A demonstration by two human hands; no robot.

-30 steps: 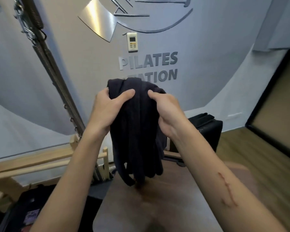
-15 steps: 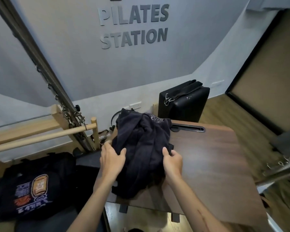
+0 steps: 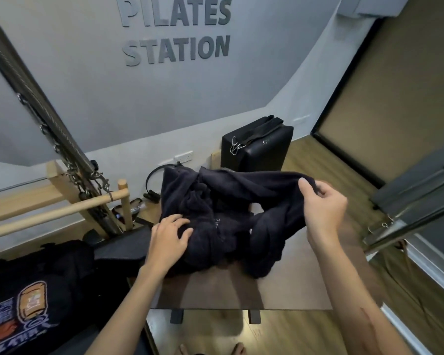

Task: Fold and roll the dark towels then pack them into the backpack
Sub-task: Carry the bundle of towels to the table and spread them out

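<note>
On the brown table (image 3: 241,290) in front of me lies a crumpled heap of dark towels (image 3: 215,213), bunched and twisted, covering the far half of the tabletop. My left hand (image 3: 168,238) rests on the near left side of the heap, fingers spread and fairly straight, pressing into the cloth without curling round it. My right hand (image 3: 322,203) is raised above the right side of the table and pinches an edge of the dark cloth between thumb and curled fingers, so that a band of towel stretches from the heap up to that hand. Another fold hangs off below it and lies on the tabletop.

To my left, lower than the table, sits a black backpack (image 3: 28,298) with a colourful printed patch on it, well apart from the towels. I cannot tell whether it is zipped or unzipped. Behind it runs a wooden bar (image 3: 51,213) on a wooden frame, with a long metal spring (image 3: 49,119) and chain slanting up past it. Beyond the table a black padded box (image 3: 262,149) stands on the wooden floor against the grey wall, a strap and metal clip lying across its top. The wall carries raised grey lettering (image 3: 176,34) reading PILATES STATION. At the bottom edge my bare toes show on the floor.
</note>
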